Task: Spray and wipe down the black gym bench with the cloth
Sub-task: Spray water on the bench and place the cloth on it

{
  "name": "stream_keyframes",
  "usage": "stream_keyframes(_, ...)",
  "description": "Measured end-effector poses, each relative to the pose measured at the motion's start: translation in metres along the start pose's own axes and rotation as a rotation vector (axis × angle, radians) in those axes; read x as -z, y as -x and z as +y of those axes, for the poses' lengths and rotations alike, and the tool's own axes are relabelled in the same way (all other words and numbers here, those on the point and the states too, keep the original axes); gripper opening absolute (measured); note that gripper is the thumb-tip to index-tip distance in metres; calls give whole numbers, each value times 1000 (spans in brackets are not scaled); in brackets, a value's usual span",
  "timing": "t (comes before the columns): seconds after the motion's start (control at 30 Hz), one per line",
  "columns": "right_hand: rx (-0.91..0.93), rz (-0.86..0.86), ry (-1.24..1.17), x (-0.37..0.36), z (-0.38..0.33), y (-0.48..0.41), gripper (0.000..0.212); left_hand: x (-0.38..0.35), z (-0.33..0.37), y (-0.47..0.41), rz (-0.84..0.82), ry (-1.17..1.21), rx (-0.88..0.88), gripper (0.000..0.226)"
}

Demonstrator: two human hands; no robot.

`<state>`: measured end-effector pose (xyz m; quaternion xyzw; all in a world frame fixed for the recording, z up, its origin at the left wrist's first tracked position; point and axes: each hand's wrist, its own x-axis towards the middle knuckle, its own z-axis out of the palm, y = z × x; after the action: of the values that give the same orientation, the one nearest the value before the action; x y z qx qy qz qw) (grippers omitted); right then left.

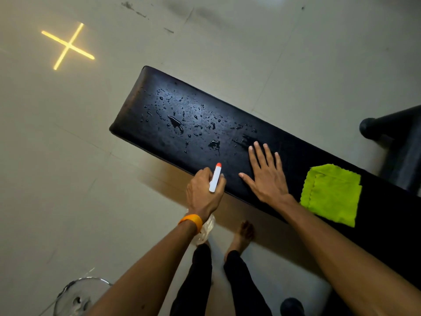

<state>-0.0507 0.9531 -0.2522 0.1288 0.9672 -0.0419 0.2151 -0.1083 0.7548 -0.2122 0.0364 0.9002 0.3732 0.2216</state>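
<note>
Droplets (175, 123) on glossy bench (141, 124), fuzzy cloth (331, 193), L hand (202, 192) gripping sprayer (215, 177)

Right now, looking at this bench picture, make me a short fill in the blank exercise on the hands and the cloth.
1. The spray bottle is held in the ____ hand.
2. The right hand lies flat and open on the black ____.
3. The cloth on the bench is bright ____.
4. The left hand wears a wristband coloured ____.

Missing words: left; bench; green; orange
</note>
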Motion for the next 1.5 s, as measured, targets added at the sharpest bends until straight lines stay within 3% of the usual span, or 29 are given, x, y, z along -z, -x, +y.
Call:
stream_keyframes(0.27,-115,29,-105,3,32,36,73,-8,21,8,18,-15,-62,36)
stream_keyframes(0.67,-159,55,-187,-7,77,69,69,-48,48,14,-112,-171,-83,41)
stream_keyframes(0.83,-196,208,-290,-8,83,76,58,-57,62,27,-116,-123,-160,35)
stream_keyframes(0.97,-438,361,-377,-3,96,85,49,-59,85,31,-81,-115,-264,30)
stream_keyframes(1.13,-859,205,-547,2,129,100,61,-74,121,34,-77,-70,-432,29)
stream_keyframes(1.3,-1122,116,-671,8,152,107,71,-93,147,37,-55,-55,-504,23)
stream_keyframes(1.37,-1222,63,-781,6,160,108,57,-98,155,38,-44,-45,-534,20)
stream_keyframes(1.43,-1225,102,-935,4,166,113,27,-106,162,39,-41,-22,-559,20)
stream_keyframes(1.5,-1141,265,-1090,5,168,122,30,-115,172,41,-41,-6,-569,20)
